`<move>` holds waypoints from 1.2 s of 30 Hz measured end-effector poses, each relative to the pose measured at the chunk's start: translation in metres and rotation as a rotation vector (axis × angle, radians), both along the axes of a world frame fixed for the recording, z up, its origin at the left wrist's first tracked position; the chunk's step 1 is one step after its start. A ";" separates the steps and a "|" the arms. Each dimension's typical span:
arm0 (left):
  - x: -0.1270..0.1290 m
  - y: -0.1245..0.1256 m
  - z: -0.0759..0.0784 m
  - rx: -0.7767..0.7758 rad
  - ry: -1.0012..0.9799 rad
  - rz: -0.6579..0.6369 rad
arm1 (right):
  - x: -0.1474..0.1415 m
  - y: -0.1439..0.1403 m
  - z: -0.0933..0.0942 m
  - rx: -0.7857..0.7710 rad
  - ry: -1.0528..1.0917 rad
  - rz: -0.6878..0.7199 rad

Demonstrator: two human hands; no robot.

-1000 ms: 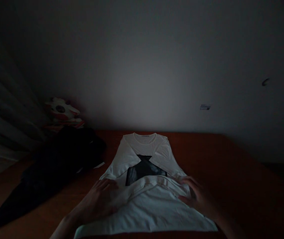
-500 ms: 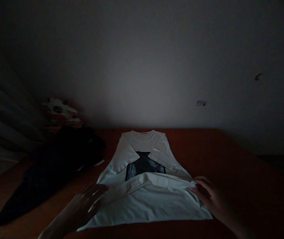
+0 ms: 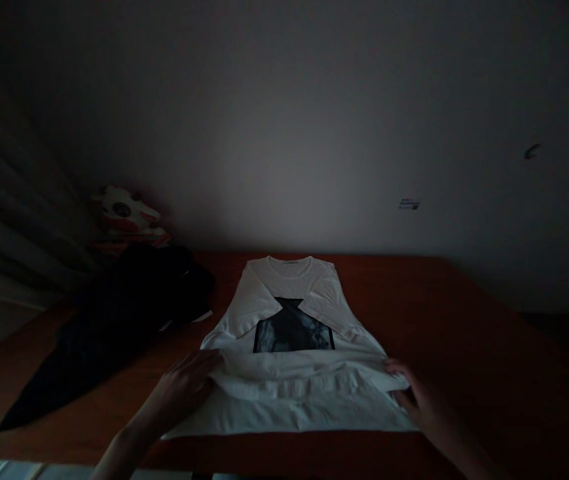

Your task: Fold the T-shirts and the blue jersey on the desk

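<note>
A white T-shirt (image 3: 289, 268) with a dark printed picture lies on the wooden table, collar toward the wall. Both sleeves are turned inward over the print. Across the lower part of the shirt runs a loose raised fold of cloth. At its left end my left hand (image 3: 190, 379) has its fingers closed over the shirt's side, the thumb mostly hidden. My right hand (image 3: 409, 392) pinches the fold's right end between thumb and fingers. The hem lies flat near the table's front edge.
Dark clothing (image 3: 129, 320) is heaped on the table (image 3: 389, 287) at the left. Behind it a cow-shaped figure (image 3: 124, 210) sits on some stacked items. A curtain (image 3: 19, 220) hangs at the far left. The wall (image 3: 289, 133) bears a small label (image 3: 409, 204) and a hook (image 3: 532, 151).
The fold of cloth has come down toward me, showing more of the shirt's lower print edge. My left hand has gone from lying spread to gripping the cloth. The view has shifted slightly.
</note>
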State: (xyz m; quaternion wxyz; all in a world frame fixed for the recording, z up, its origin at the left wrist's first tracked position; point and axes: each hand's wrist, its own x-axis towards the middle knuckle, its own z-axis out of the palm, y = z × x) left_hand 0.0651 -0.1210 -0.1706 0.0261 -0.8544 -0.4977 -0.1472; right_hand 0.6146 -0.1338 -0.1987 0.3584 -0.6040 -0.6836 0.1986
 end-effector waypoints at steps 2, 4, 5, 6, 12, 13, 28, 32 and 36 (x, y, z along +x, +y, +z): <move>0.001 0.003 -0.005 0.005 -0.023 -0.001 | 0.000 0.001 -0.009 0.040 -0.129 0.056; -0.001 0.001 -0.008 0.009 -0.047 -0.018 | 0.000 -0.001 -0.012 0.042 -0.201 0.078; -0.003 -0.002 -0.007 0.004 -0.059 -0.036 | 0.001 -0.003 -0.010 0.026 -0.220 0.088; -0.005 -0.005 -0.006 -0.007 -0.070 -0.062 | 0.003 -0.006 -0.006 -0.001 -0.228 0.099; -0.026 -0.028 0.023 -0.071 -0.056 -0.088 | 0.025 -0.025 0.043 -0.190 -0.127 0.160; -0.029 -0.030 0.029 -0.052 -0.043 -0.059 | 0.030 -0.028 0.049 -0.200 -0.110 0.162; -0.012 0.073 0.122 -0.925 -0.631 0.310 | -0.002 0.062 0.127 -0.599 0.412 0.112; 0.004 0.098 0.120 -0.513 -0.982 0.215 | -0.022 0.074 0.130 -0.107 0.412 0.025; 0.013 0.098 0.086 -0.243 -0.803 0.220 | -0.030 0.074 0.098 0.078 0.203 0.014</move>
